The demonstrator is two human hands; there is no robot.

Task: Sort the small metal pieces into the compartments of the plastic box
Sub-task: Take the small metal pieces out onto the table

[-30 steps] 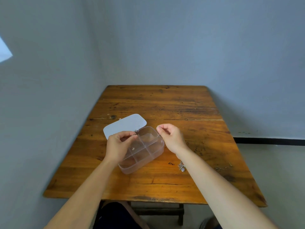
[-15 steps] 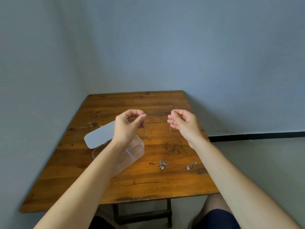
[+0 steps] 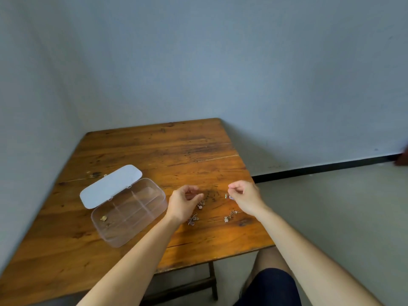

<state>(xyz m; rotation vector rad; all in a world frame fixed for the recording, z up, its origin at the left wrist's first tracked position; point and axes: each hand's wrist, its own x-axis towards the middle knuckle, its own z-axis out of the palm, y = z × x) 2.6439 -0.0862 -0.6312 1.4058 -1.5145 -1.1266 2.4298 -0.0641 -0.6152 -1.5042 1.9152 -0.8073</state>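
Observation:
The clear plastic box (image 3: 141,226) stands open on the left of the wooden table (image 3: 154,149), its white lid (image 3: 111,185) folded back. One gold piece (image 3: 103,218) lies in its near-left compartment. My left hand (image 3: 183,204) hovers right of the box with fingers loosely curled and nothing seen between them, its thumb just above a small metal piece (image 3: 200,204). My right hand (image 3: 246,197) pinches a tiny shiny piece (image 3: 229,197) at its fingertips. Two more metal pieces lie on the table, one (image 3: 192,219) by my left wrist, the other (image 3: 230,216) under my right hand.
The table's right edge (image 3: 254,186) runs just past my right hand, with grey floor (image 3: 331,206) beyond. Blue-grey walls close off the left and far sides. My knee in dark shorts (image 3: 268,283) shows below the near edge.
Both hands dropped from chest height, where they held something thin between them, down to the table right of the box. The view swung right, so the box now sits farther left.

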